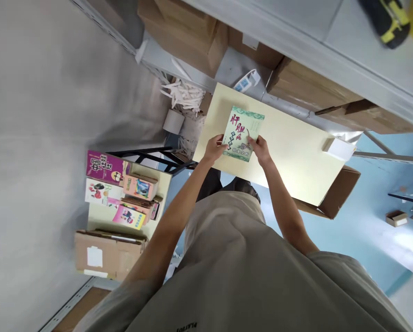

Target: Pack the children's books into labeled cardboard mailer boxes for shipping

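A pale green book (243, 133) with red and dark Chinese characters on its cover is held above the cream tabletop (292, 152), cover facing up. My left hand (214, 148) is closed on its left edge, thumb on the cover. At the opposite edge my right hand (260, 148) grips it the same way, thumb on top and fingers underneath. Whether the book touches the tabletop I cannot tell.
Left of me a small table carries several books (133, 219) and a cardboard box (105, 253). A white box (339, 148) sits at the tabletop's right end, above an open carton (341, 191). Behind are a power strip (247, 81), paper scraps (185, 94) and large cartons (313, 87).
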Available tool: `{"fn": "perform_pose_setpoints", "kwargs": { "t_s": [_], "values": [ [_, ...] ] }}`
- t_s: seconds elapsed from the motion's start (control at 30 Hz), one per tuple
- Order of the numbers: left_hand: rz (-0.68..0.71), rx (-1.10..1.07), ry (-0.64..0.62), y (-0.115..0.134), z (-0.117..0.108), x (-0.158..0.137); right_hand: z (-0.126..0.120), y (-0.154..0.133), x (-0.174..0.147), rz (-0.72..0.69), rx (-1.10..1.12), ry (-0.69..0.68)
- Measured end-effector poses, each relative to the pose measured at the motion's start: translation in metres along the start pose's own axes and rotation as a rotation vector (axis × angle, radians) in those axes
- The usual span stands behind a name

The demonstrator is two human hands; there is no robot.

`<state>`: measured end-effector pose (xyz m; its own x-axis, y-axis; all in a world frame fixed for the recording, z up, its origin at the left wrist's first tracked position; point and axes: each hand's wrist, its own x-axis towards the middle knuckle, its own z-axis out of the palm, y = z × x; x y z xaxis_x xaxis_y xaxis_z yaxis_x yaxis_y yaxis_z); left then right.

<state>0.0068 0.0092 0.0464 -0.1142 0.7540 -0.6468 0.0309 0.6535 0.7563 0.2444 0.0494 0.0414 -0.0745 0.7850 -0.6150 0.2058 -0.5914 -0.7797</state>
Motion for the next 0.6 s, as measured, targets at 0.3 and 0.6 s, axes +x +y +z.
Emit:
{"fn": "perform_pose_setpoints", "kwargs": {
  "t_s": [0.3,0.6],
  "values": [
    [0.112,0.096,0.109,-0.03,-0.073,0.051,0.036,-0.03,0.016,-0.104,-0.545,0.378],
    [-0.283,-0.058,0.408,-0.149,-0.148,0.066,0.191,-0.094,0.098,-0.344,-0.985,-0.199]
  ]
}}
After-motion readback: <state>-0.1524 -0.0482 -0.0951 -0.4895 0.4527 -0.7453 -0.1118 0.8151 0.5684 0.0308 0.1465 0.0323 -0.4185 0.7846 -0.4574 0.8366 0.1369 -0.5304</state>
